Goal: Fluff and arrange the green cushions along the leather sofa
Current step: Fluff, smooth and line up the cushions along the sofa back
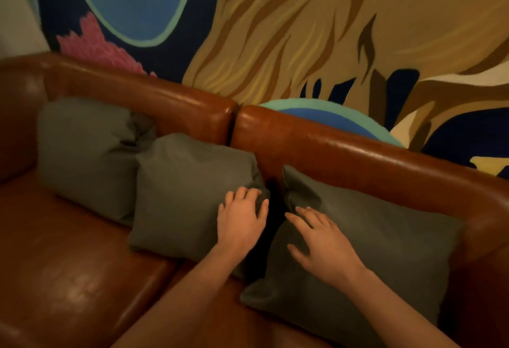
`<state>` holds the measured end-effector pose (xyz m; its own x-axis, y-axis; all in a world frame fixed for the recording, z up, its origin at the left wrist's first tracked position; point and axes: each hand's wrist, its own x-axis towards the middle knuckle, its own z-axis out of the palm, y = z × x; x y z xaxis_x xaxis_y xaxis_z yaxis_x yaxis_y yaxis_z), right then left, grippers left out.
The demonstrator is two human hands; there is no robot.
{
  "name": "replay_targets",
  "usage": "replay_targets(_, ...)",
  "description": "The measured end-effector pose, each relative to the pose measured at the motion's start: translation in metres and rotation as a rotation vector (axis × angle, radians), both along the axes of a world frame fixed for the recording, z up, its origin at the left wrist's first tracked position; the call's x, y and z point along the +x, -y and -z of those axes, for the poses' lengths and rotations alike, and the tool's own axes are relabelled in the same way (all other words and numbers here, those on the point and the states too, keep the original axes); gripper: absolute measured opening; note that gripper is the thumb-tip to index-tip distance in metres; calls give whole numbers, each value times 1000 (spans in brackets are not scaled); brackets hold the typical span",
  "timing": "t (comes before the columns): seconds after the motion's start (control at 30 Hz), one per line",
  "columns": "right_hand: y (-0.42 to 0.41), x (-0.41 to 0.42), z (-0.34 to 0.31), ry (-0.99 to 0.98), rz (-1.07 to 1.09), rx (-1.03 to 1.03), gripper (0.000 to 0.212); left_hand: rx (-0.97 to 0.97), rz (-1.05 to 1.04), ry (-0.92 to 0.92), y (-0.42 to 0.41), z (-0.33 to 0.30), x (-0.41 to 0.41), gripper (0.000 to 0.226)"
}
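Three green cushions [91,154] propped against sofa back [358,160]; left hand [239,221] curled on middle cushion [190,196], right hand [322,245] flat, holding nothing, apparently for plumping.

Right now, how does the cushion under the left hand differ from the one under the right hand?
The middle cushion stands upright against the sofa back; the right cushion lies tilted towards the seat. The middle cushion overlaps the far-left cushion; the right cushion sits apart across a dark gap. The left hand curls on the middle cushion's edge; the right hand lies flat. Both are plain green.
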<state>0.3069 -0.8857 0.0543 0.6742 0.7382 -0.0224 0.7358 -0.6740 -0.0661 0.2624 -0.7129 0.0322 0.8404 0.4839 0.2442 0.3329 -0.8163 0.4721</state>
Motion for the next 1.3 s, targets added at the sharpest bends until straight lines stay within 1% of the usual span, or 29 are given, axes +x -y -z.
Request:
replay_targets(0.1,-22,6,-20,-99,32,105,57,94,-5,-59,-32,-26,11,40)
replay_targets(0.27,-63,28,-32,-282,155,126,46,148,79,-198,-75,-43,39,53)
replay_targets(0.4,-99,53,-23,-404,275,153,39,162,186,-304,-100,-35,68,59)
replay_targets(0.53,-128,76,-7,-445,384,187,33,177,310,-390,-113,-21,93,63)
replay_targets(0.67,-151,101,13,-481,489,218,28,188,378,-417,-131,-8,115,68)
replay_targets(0.8,-168,122,23,-594,624,260,25,210,437,-424,-145,-1,127,74)
replay_targets(0.87,-175,132,25,-685,655,227,27,212,448,-413,-151,3,129,74)
replay_targets(0.93,-182,140,23,-752,642,148,27,215,448,-382,-157,8,128,75)
replay_targets(1.03,-192,149,12,-826,618,-54,29,205,450,-349,-166,11,126,78)
replay_targets(1.07,-195,152,10,-838,612,-123,26,212,455,-342,-169,12,125,80)
replay_targets(1.1,-198,154,9,-849,601,-201,18,229,462,-335,-171,13,124,81)
replay_targets(1.13,-200,155,12,-862,601,-274,17,251,472,-329,-173,15,124,82)
replay_targets(1.2,-204,152,17,-840,646,-383,36,280,485,-322,-174,18,123,83)
replay_targets(1.27,-205,147,22,-769,661,-398,43,286,490,-319,-174,20,121,82)
replay_targets(1.3,-203,144,22,-752,658,-371,44,286,489,-318,-173,21,121,82)
